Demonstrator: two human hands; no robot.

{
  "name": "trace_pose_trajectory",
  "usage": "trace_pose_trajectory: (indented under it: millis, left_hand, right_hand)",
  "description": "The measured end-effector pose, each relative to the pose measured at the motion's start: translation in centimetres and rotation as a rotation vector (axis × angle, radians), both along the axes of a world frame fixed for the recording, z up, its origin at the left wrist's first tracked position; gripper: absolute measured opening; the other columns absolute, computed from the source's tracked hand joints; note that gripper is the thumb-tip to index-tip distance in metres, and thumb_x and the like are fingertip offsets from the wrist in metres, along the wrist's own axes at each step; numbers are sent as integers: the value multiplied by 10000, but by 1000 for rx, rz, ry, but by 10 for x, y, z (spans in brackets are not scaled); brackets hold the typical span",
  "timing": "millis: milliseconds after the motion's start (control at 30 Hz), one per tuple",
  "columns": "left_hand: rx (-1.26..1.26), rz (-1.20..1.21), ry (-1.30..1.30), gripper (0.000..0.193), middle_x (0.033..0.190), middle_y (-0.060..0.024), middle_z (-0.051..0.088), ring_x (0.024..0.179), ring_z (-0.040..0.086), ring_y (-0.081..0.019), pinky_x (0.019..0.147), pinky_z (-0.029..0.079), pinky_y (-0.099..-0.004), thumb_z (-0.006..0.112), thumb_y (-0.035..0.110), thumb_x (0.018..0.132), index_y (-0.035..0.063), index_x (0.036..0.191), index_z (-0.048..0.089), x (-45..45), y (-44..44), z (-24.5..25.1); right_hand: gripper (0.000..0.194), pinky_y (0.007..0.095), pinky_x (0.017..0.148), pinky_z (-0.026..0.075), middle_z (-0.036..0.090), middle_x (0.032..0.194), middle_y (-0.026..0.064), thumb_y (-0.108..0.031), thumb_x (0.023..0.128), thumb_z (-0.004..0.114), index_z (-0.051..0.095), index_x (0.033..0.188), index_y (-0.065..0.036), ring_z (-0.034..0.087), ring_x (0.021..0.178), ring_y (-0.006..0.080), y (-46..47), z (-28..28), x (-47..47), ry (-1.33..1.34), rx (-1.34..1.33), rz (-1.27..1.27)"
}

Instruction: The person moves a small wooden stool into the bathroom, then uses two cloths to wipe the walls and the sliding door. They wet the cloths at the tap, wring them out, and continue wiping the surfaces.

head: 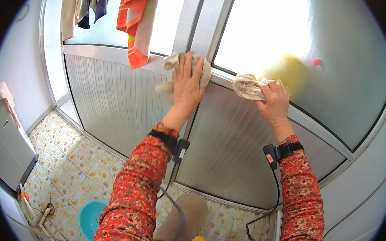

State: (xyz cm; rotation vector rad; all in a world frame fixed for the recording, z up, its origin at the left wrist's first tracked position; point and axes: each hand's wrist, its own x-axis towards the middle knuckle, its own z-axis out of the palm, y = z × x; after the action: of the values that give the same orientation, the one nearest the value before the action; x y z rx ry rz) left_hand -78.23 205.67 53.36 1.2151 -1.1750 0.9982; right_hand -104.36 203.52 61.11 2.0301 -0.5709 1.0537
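Note:
My left hand (189,78) presses a beige cloth (205,73) against the metal frame where two sliding door panels meet, its fingers spread over the fabric. Part of that cloth hangs blurred below the palm. Further right, my right hand (274,98) grips a second, crumpled beige cloth (247,86) on the aluminium crossbar (318,135) under the frosted glass pane (350,59). Ribbed metal lower panels (235,144) extend beneath both hands.
An orange and white towel (139,27) and other laundry (93,8) hang at upper left. A turquoise basin (92,220) rests on the patterned tile floor (82,172). Pipes (45,214) and a grey appliance (9,140) with a pink cloth (1,97) stand left. Cables (175,205) trail from my wrist straps.

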Motion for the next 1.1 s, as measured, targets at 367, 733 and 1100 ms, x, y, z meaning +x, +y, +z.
trace_pose_trajectory:
  millis: [367,733,1100]
  left_hand:
    - [-342,-862,351,392,1131,-171,501,1094,480,-313,941,398,-376,562,101,820,36,1205,527,75,13,124]
    - [5,-156,-152,494,1436,-149,393,1303,338,-433,1065,323,-481,564,96,798,143,1289,546,49,-2,-17]
    - [-270,-721,323,458,1297,-176,466,1227,436,-328,1034,356,-388,560,73,784,49,1240,529,62,8,82]
  right_hand:
    - [170,398,687,463,573,809,58,-222,680,693,602,726,-86,550,759,269,-19,-1,18,-128,-29,-60]
    - [173,406,662,466,569,806,55,-225,666,685,591,723,-91,551,769,273,-24,-4,20,-195,-54,-39]
    - [163,408,704,465,575,816,55,-215,677,674,611,751,-83,552,782,272,-28,-4,21,-204,-8,-45]
